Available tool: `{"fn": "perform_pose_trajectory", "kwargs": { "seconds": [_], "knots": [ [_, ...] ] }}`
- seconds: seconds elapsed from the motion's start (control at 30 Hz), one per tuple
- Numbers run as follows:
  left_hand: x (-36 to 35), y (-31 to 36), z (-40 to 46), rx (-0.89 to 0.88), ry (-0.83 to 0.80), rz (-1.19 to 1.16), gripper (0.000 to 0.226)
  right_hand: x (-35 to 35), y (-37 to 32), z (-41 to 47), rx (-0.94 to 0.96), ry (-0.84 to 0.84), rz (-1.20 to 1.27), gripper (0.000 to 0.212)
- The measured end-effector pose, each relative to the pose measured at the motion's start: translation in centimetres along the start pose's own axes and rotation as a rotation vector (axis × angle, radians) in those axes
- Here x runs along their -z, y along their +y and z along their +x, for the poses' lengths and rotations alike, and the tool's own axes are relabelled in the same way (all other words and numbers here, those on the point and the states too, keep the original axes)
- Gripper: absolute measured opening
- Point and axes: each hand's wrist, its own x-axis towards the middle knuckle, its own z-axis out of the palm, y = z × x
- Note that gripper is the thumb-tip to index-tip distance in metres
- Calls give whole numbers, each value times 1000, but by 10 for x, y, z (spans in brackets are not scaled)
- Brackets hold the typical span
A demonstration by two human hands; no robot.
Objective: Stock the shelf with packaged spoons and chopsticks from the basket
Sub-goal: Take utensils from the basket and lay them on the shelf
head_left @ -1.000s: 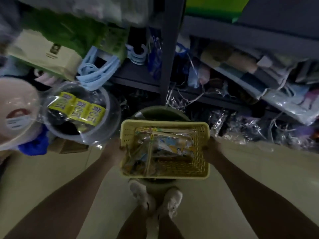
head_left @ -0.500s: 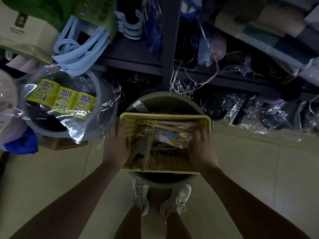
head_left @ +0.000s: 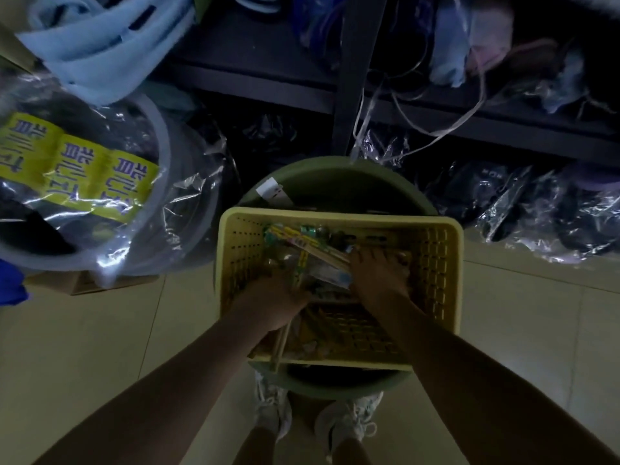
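Head view, looking down. Both hands reach into a yellow perforated basket (head_left: 339, 226) that rests across the rim of a green round tub (head_left: 339, 169) on a pale tiled floor (head_left: 100, 330). The left hand (head_left: 278, 298) lies at the basket's near-left part, fingers curled over packets, with chopsticks (head_left: 281, 344) projecting under it past the near edge; whether it grips them cannot be told. The right hand (head_left: 377, 273) lies mid-basket, fingers spread flat, clamped on nothing visible. The packaged spoons and chopsticks (head_left: 302, 250) lie heaped toward the far-left corner, between and just beyond the hands. Beyond the tub stands a dark shelf (head_left: 469, 122) of bagged goods. At left, a plastic-wrapped basin (head_left: 161, 182) with yellow labels; white shoes (head_left: 271, 407) below
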Motion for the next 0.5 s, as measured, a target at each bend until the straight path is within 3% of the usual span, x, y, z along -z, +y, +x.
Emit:
{"fn": "perform_pose_trajectory", "kwargs": {
  "seconds": [0.1,0.23,0.33,0.5],
  "knots": [
    [-5,4,3,70,82,92,69,1,2,-2,-94,-17,117,50],
    [-9,11,1,-31,80,43,28,9,19,-10,-48,-73,439,49],
    [-7,17,-9,-6,33,-168,18,21,29,-29,18,-51,615,45],
    [12,25,-59,-27,27,-251,4,41,37,-79,-11,-161,705,45]
  ]
}}
